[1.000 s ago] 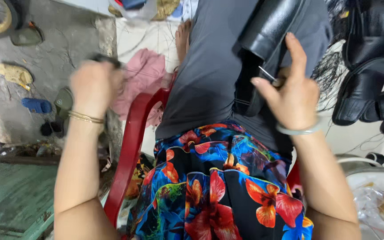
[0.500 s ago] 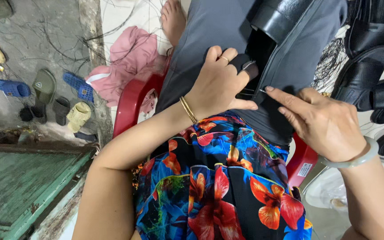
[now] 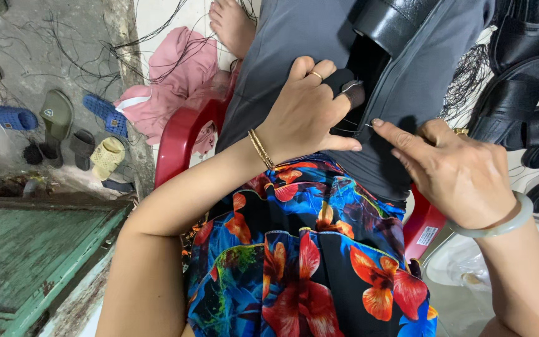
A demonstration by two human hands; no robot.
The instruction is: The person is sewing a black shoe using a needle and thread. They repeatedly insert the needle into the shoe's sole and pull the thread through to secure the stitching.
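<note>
On the lap, over grey cloth (image 3: pixel 294 43), lies a black leather piece (image 3: pixel 369 68). Left hand (image 3: pixel 310 109) curls loosely on it, fingers pressing its edge. Right hand (image 3: pixel 453 168) pinches a thin needle (image 3: pixel 364 125) at the seam, index finger extended. Black sandals (image 3: pixel 519 93) lie just beside.

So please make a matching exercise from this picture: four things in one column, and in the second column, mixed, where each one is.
Things:
1. left hand
2. right hand
3. pink cloth
4. blue sandal

Places:
A. on the ground at the far left, beside a green sandal
B. flat on the grey fabric over the lap, fingers at the black piece
C. on the floor behind the red chair
D. index finger pointing at the seam of the grey fabric, a pale bangle on its wrist

Pairs: 1-B, 2-D, 3-C, 4-A
</note>
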